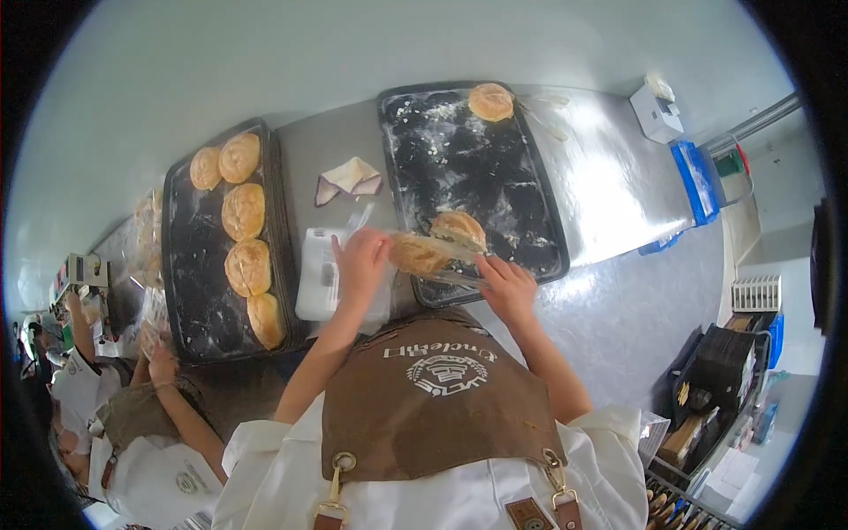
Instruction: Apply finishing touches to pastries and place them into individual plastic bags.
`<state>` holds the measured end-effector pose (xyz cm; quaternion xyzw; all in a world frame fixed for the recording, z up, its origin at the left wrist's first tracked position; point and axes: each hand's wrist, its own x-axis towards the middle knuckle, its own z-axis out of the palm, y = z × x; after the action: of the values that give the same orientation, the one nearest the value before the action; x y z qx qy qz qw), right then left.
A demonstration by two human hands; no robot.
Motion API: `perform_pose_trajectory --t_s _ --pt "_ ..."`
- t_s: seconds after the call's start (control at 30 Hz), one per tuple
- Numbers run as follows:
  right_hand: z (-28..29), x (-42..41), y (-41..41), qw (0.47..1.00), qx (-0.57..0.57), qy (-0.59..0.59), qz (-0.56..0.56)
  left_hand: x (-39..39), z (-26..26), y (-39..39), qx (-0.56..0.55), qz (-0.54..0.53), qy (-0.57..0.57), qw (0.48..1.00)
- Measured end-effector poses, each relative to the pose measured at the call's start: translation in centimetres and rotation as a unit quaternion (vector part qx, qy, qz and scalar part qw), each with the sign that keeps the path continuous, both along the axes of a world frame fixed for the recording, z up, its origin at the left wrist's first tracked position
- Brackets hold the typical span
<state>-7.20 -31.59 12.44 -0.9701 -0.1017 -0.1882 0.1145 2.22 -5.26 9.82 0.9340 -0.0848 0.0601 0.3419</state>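
Between my two hands is a round, golden bread bun (419, 254) in a clear plastic bag (460, 255). My left hand (364, 265) pinches the bag at the bun's left side. On the right, my right hand (509, 281) grips the other end of the plastic. Just behind the bagged bun, an unwrapped bun (459, 230) rests on the near end of a black baking tray (464, 159) dusted with flour. Another bun (491, 102) sits at that tray's far right corner. Left of the tray, a stack of clear bags (318, 278) lies partly behind my left forearm.
A crumpled cloth (349, 180) lies between the trays. To the left, stacked black trays (199, 265) carry several buns (243, 212) along the right side. Co-workers' hands (161, 364) are farther left. A white box (656, 111) and blue crate (694, 182) stand at right.
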Motion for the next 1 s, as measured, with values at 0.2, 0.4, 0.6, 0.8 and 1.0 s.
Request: perform_pose_trajectory --t_s 0.2,0.4,0.6,0.8,1.0 --pt "1.5 3.0 3.0 0.999 -0.004 0.032 0.037 -1.3 1.0 -1.9 -0.098 -0.066 0.047 0.992" --pt "4.9 6.8 6.8 0.99 -0.066 0.125 0.029 1.5 -0.5 -0.2 -0.228 -0.076 -0.005 0.971" --pt "15.1 7.3 9.7 0.991 0.003 0.129 0.022 7.7 2.5 9.1 -0.595 0.1 0.152 0.783" --pt "12.9 5.0 6.2 0.965 0.136 0.17 -0.147 12.9 6.5 26.2 -0.575 0.14 0.023 0.806" --pt "8.8 -0.3 4.2 0.927 0.119 0.218 -0.282 17.2 6.4 45.3 -0.356 0.333 -0.103 0.867"
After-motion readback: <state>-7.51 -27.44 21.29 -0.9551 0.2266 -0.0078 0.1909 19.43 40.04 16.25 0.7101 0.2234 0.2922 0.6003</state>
